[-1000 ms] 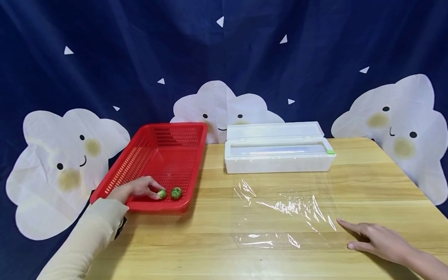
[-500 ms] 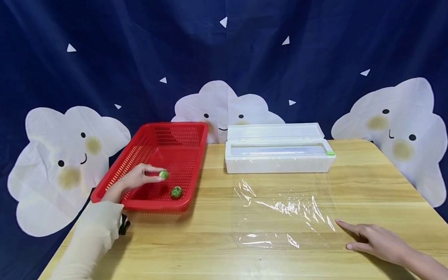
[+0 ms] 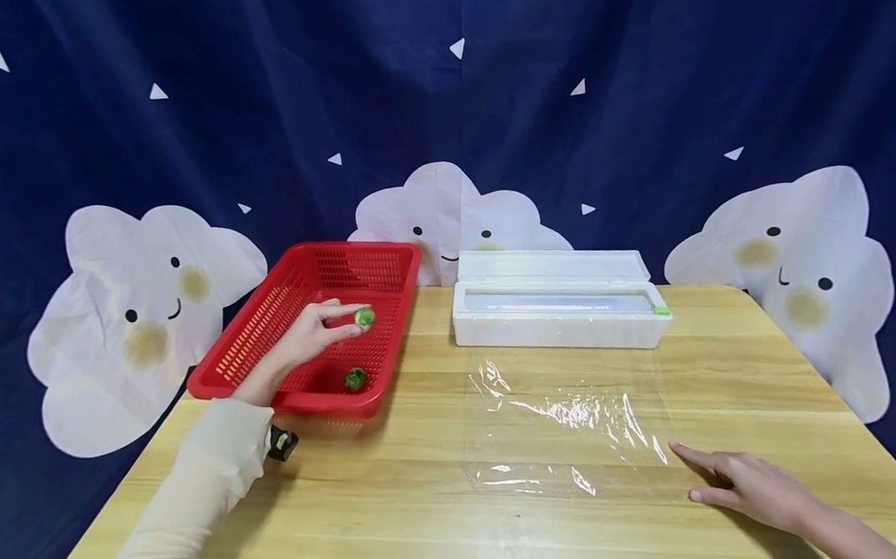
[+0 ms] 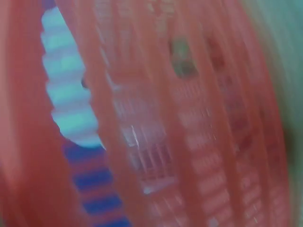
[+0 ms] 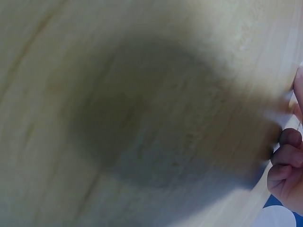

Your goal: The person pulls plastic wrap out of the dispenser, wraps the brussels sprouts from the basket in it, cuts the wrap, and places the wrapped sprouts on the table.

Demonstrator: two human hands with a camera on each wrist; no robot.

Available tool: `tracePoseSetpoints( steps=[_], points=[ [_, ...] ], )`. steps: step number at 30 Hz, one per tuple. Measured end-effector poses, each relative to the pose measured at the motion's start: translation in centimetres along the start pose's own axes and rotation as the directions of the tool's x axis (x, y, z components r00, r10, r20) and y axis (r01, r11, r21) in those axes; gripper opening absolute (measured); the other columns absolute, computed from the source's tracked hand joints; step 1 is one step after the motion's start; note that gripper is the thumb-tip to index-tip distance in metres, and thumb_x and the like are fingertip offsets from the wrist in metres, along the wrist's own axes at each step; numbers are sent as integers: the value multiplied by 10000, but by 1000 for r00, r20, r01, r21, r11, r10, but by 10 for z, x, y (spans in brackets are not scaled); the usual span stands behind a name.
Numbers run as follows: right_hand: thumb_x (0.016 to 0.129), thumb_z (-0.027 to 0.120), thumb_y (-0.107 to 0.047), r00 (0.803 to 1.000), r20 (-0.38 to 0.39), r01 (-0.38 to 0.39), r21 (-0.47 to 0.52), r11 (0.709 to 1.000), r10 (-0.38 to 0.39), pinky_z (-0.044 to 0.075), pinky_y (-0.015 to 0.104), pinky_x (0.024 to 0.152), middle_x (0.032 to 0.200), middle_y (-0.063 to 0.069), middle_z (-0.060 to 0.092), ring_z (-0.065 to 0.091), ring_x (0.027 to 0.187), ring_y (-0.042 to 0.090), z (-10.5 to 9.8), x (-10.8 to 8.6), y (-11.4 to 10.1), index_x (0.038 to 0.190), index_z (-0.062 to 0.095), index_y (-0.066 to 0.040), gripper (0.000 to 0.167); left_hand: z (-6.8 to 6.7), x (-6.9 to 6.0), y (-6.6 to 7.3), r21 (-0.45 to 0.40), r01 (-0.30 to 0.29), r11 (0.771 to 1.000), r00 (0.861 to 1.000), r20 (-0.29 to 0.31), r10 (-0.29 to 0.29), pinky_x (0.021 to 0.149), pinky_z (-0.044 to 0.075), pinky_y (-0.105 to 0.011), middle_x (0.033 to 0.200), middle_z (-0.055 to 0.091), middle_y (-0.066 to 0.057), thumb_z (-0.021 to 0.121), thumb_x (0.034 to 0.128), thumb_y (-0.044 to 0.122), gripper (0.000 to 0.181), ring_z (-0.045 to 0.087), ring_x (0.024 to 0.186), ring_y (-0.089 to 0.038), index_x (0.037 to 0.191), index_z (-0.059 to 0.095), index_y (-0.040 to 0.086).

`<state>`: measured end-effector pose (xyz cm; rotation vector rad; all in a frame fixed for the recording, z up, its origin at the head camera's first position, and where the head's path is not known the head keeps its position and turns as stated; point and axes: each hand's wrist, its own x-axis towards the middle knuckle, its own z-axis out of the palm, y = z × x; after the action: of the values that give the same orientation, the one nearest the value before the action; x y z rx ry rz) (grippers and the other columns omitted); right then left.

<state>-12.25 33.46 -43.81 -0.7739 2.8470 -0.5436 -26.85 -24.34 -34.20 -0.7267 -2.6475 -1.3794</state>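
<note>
Thumb and fingers of my left hand (image 3: 309, 334) pinch a small green sprout (image 3: 364, 317) above the red basket (image 3: 404, 315). A second green sprout (image 3: 356, 379) lies inside at the basket's near right corner. My right hand (image 3: 765, 487) rests at the right edge of clear film (image 3: 574, 411), index finger and thumb extended to the table. In the right wrist view, the other fingers (image 5: 289, 156) of that hand are bent. The left wrist view is blurred: slotted red basket wall (image 4: 165, 109), a green shape (image 4: 182, 56) behind it, and no hand visible.
A white film dispenser box (image 3: 559, 329) with raised lid (image 3: 552, 266) stands at the back centre; the film spreads from its front over the wooden table (image 3: 397, 498). A dark blue cloth (image 3: 379, 74) with cloud shapes hangs behind.
My left hand has lifted one sprout off the basket floor and carried it up and to the right. The other sprout stays in the basket; my right hand has barely moved.
</note>
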Motion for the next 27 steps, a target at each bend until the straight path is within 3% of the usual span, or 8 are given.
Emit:
tracePoseSetpoints(
  steps=[2, 4, 7, 13, 21, 27],
  points=[
    [858, 585, -383, 1000, -3, 4, 9, 1000, -4, 290, 187, 491, 752, -33, 587, 313, 561, -64, 1, 0, 0, 1343, 460, -116, 567, 6, -1, 17, -10, -18, 1000, 1000, -2, 18, 529, 297, -232, 681, 361, -53, 657, 810, 23, 353, 310, 639, -115, 1151, 599, -48],
    [861, 580, -384, 1000, 4, 6, 19, 1000, -6, 282, 177, 476, 721, -85, 560, 292, 545, -69, 2, -1, 0, 1345, 456, -113, 569, 12, -3, 33, -19, -22, 1000, 1000, 3, 22, 518, 286, -229, 667, 317, -64, 653, 810, 10, 355, 291, 607, -121, 1154, 593, -58],
    [866, 568, -394, 1000, 26, -18, 44, 999, 16, 236, 167, 428, 592, -160, 314, 200, 485, -45, 2, -1, 0, 1350, 447, -103, 578, 22, -4, 52, -27, -11, 1000, 1000, 13, 11, 524, 285, -234, 679, 302, -70, 650, 821, 32, 363, 288, 596, -132, 1167, 584, -55],
    [866, 564, -402, 999, 30, -27, 47, 999, 26, 220, 154, 424, 586, -170, 295, 201, 482, -44, 0, -1, 0, 1348, 450, -97, 581, 47, -1, 53, -62, -34, 998, 999, 14, 35, 527, 279, -235, 693, 322, -83, 684, 804, 90, 373, 298, 640, -142, 1156, 612, -9],
    [869, 575, -366, 1000, 7, 3, 66, 998, -3, 213, 154, 414, 581, -188, 289, 194, 474, -54, 3, -2, 1, 1340, 460, -96, 555, 78, -1, 73, -64, -105, 992, 994, 36, 107, 540, 292, -244, 680, 387, -12, 705, 771, 67, 336, 327, 629, -174, 1092, 648, -17],
    [867, 577, -368, 1000, -2, -3, 46, 999, 3, 224, 170, 416, 648, -114, 440, 185, 492, -37, 2, -2, 0, 1354, 440, -102, 572, 101, -1, 84, -4, -176, 984, 984, 36, 176, 548, 333, -232, 660, 450, -55, 736, 733, 69, 351, 359, 655, -116, 1069, 664, -1]
  ],
)
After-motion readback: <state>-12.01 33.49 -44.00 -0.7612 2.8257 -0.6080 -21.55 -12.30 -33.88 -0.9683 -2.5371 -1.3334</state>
